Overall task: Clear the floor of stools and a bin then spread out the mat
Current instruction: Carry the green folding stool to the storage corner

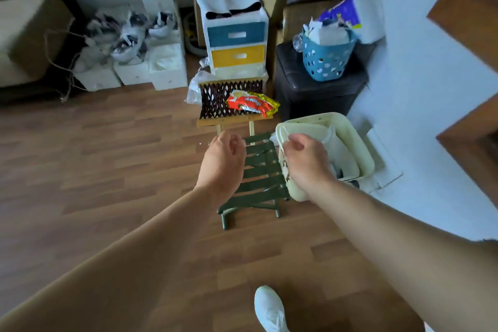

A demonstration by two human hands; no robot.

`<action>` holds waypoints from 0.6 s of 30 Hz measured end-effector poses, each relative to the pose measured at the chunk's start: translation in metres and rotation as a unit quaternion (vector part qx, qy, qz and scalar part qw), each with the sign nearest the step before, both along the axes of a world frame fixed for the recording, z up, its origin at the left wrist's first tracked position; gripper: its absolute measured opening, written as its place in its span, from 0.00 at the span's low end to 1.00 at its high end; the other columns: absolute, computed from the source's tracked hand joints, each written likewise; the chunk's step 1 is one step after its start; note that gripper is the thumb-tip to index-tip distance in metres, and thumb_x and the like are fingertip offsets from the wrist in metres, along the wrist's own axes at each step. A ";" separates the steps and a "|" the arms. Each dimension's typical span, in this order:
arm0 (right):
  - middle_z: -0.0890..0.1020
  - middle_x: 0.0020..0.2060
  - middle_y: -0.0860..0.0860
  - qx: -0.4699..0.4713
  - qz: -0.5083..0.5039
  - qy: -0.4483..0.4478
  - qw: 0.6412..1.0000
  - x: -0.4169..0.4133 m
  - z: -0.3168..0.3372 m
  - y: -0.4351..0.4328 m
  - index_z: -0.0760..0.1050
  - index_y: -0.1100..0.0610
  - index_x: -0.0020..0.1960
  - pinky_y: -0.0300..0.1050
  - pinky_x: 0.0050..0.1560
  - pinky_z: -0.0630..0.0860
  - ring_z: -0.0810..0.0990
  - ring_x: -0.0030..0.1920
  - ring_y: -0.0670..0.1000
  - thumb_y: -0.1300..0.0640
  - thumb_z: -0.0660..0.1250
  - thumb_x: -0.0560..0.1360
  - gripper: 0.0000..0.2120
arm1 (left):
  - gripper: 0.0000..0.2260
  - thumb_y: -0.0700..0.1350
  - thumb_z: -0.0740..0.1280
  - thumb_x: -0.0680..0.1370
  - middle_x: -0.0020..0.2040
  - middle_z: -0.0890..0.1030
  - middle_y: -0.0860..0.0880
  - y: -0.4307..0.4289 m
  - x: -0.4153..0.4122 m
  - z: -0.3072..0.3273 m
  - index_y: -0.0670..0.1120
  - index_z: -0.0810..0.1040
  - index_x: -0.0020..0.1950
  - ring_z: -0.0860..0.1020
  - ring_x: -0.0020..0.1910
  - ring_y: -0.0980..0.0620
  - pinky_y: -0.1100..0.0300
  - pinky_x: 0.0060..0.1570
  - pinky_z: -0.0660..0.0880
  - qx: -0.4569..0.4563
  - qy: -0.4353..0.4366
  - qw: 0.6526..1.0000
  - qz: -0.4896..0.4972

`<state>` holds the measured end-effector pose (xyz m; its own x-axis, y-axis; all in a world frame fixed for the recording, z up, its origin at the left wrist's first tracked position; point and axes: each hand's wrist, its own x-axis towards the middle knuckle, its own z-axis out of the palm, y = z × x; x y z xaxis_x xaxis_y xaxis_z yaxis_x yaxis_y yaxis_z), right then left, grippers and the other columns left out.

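A dark green slatted stool (257, 178) stands on the wooden floor in the middle. Beyond it stands a low wooden stool (215, 101) with a woven seat, and a red and yellow snack packet (253, 104) lies on it. To the right stands a cream bin (350, 137) lined with a plastic bag. My right hand (304, 159) grips the bin's near rim. Over the green stool's left edge hovers my left hand (223, 159), fingers loosely curled, holding nothing. No mat is in view.
A white drawer unit (237, 46) with blue and yellow drawers stands behind the stools. A black ottoman (310, 83) carries a blue basket (326, 59). White boxes (134, 73) and bags line the left wall. My white shoe (269, 307) is at the bottom.
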<state>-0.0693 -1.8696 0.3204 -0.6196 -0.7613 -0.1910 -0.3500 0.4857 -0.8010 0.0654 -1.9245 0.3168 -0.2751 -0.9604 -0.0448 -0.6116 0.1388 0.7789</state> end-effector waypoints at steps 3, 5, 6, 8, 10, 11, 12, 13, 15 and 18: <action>0.78 0.62 0.52 -0.037 -0.047 0.003 0.998 0.003 0.060 0.063 0.73 0.56 0.65 0.36 0.50 0.67 0.75 0.56 0.49 0.54 0.60 0.79 0.16 | 0.09 0.47 0.57 0.81 0.47 0.79 0.46 0.053 -0.008 0.063 0.46 0.74 0.50 0.73 0.36 0.53 0.62 0.33 0.66 -0.032 0.013 0.997 -0.065; 0.78 0.61 0.53 -0.054 -0.078 -0.011 0.995 0.005 0.095 0.115 0.74 0.57 0.65 0.41 0.57 0.70 0.76 0.60 0.52 0.55 0.61 0.79 0.16 | 0.08 0.47 0.57 0.80 0.46 0.79 0.46 0.098 -0.014 0.101 0.46 0.74 0.50 0.71 0.32 0.54 0.61 0.28 0.64 -0.044 0.020 0.993 -0.111; 0.79 0.61 0.53 -0.059 -0.089 -0.018 0.994 0.006 0.109 0.140 0.74 0.58 0.64 0.43 0.59 0.71 0.76 0.60 0.53 0.55 0.61 0.78 0.16 | 0.08 0.47 0.58 0.80 0.45 0.79 0.47 0.119 -0.018 0.115 0.46 0.75 0.51 0.71 0.32 0.55 0.61 0.28 0.65 -0.048 0.018 0.990 -0.133; 0.80 0.59 0.54 -0.070 -0.124 -0.029 0.989 0.005 0.133 0.201 0.75 0.59 0.63 0.37 0.56 0.70 0.77 0.59 0.53 0.56 0.62 0.78 0.15 | 0.07 0.47 0.59 0.80 0.45 0.78 0.49 0.170 -0.030 0.143 0.47 0.74 0.50 0.73 0.35 0.55 0.62 0.30 0.67 -0.051 0.012 0.982 -0.181; 0.81 0.56 0.53 -0.088 -0.160 -0.027 0.983 0.003 0.155 0.267 0.77 0.61 0.61 0.29 0.46 0.66 0.77 0.57 0.51 0.58 0.62 0.77 0.14 | 0.05 0.46 0.60 0.80 0.45 0.78 0.50 0.228 -0.044 0.164 0.48 0.74 0.49 0.75 0.39 0.52 0.63 0.34 0.66 -0.044 0.019 0.972 -0.231; 0.81 0.53 0.52 -0.095 -0.182 -0.025 0.978 0.002 0.163 0.298 0.77 0.61 0.59 0.29 0.45 0.66 0.78 0.55 0.50 0.59 0.62 0.77 0.13 | 0.05 0.45 0.60 0.79 0.45 0.78 0.49 0.254 -0.052 0.171 0.48 0.75 0.49 0.76 0.41 0.51 0.65 0.36 0.66 -0.041 0.020 0.965 -0.258; 0.81 0.52 0.52 -0.096 -0.210 -0.026 0.973 0.003 0.172 0.333 0.77 0.61 0.59 0.32 0.47 0.68 0.78 0.55 0.50 0.59 0.62 0.77 0.13 | 0.05 0.44 0.60 0.79 0.45 0.79 0.49 0.283 -0.060 0.178 0.47 0.76 0.50 0.77 0.43 0.50 0.67 0.37 0.66 -0.034 0.015 0.958 -0.285; 0.81 0.53 0.52 -0.094 -0.233 -0.019 0.968 0.003 0.176 0.358 0.78 0.60 0.58 0.35 0.50 0.70 0.78 0.56 0.50 0.59 0.61 0.77 0.12 | 0.06 0.44 0.60 0.79 0.46 0.80 0.48 0.304 -0.065 0.182 0.46 0.76 0.52 0.78 0.44 0.49 0.65 0.38 0.68 -0.038 0.014 0.950 -0.309; 0.81 0.56 0.53 -0.088 -0.292 -0.006 0.952 0.000 0.186 0.427 0.78 0.60 0.58 0.36 0.55 0.68 0.77 0.59 0.51 0.60 0.61 0.77 0.12 | 0.07 0.43 0.60 0.79 0.47 0.81 0.46 0.366 -0.082 0.195 0.45 0.76 0.53 0.78 0.46 0.47 0.62 0.41 0.70 -0.045 0.017 0.923 -0.382; 0.80 0.59 0.54 -0.089 -0.400 -0.033 0.912 -0.006 0.198 0.533 0.77 0.59 0.60 0.40 0.59 0.69 0.77 0.60 0.52 0.59 0.61 0.78 0.12 | 0.08 0.44 0.60 0.80 0.49 0.80 0.47 0.469 -0.109 0.211 0.45 0.76 0.55 0.78 0.47 0.49 0.61 0.46 0.71 -0.032 0.034 0.879 -0.474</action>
<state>-0.0756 -1.3362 0.5184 -0.9816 -0.0939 -0.1664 0.1117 0.4248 -0.8984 -0.0433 -1.4552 0.5276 -0.9533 -0.2979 0.0489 -0.1493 0.6062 0.7812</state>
